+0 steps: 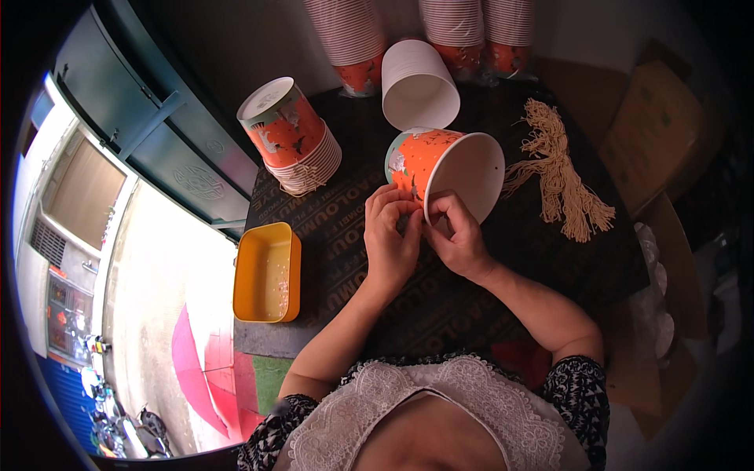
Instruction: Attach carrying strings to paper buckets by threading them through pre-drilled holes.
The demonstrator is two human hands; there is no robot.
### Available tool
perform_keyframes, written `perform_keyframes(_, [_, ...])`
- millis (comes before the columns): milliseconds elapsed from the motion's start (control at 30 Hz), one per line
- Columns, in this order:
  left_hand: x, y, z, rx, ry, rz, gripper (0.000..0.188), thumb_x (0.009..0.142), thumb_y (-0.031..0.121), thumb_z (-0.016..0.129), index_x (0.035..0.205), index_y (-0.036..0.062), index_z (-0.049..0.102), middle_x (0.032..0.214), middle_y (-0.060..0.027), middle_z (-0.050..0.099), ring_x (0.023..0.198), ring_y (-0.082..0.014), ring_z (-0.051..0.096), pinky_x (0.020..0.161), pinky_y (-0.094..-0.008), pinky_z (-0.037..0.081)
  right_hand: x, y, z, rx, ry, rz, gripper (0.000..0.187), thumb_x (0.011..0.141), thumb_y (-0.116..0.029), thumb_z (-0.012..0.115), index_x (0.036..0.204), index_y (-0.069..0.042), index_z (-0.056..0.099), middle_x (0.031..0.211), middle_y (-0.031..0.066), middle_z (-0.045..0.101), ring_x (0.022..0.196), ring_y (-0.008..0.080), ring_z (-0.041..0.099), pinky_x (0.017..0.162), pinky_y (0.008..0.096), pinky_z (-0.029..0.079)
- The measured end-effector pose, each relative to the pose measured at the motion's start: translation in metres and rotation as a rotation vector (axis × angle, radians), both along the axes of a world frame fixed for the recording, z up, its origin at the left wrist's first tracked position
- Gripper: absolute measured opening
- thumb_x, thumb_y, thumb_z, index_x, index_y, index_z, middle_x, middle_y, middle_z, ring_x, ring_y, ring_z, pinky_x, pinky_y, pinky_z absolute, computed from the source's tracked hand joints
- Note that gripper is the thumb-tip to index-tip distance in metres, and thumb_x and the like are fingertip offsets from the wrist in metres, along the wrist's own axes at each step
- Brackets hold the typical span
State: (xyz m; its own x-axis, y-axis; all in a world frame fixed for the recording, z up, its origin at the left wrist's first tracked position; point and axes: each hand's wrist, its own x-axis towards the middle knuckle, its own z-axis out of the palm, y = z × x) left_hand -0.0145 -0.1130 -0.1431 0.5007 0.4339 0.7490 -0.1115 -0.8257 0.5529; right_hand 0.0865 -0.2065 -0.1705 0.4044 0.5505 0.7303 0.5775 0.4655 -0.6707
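An orange paper bucket with a green base and dark and white printed figures lies tilted, its white mouth facing right. A small dark hole shows in its inner wall near the rim. My right hand grips the near rim, with fingers reaching just inside the mouth. Against the outer wall at the same spot, my left hand is closed in a pinch; whatever its fingertips hold is hidden. To the right lies a bundle of tan cords. A yellow box stands at the left with small pink and whitish bits inside.
An upside-down stack of orange buckets has tan cords at its lower rims. Behind my hands lies a white bucket stack, mouth toward me. Tall wrapped bucket stacks line the back. Cardboard stands right; an open doorway is left.
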Motion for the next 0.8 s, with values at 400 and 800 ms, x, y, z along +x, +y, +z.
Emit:
perform_keyframes(400, [0.004, 0.002, -0.005, -0.033, -0.019, -0.004, 0.013, 0.072, -0.007, 0.065, 0.081, -0.0001, 0.059, 0.098, -0.0130, 0.061, 0.105, -0.0302, 0.057, 0.089, -0.0381, 0.047, -0.002, -0.001, 0.002, 0.011, -0.089, -0.062, 0.024, 0.080, 0.008, 0.064, 0.096, -0.003, 0.051, 0.088, 0.0084, 0.053, 0.076, 0.0188, 0.056, 0.067, 0.0293, 0.047])
perform_keyframes(800, [-0.065, 0.042, 0.022, -0.049, 0.030, 0.091, 0.013, 0.075, -0.005, 0.061, 0.084, 0.0025, 0.056, 0.097, -0.0130, 0.059, 0.097, -0.0268, 0.057, 0.083, -0.0350, 0.047, 0.002, -0.008, 0.003, -0.011, -0.232, -0.159, 0.027, 0.075, 0.011, 0.063, 0.096, -0.001, 0.051, 0.089, 0.0123, 0.055, 0.078, 0.0287, 0.057, 0.067, 0.0346, 0.048])
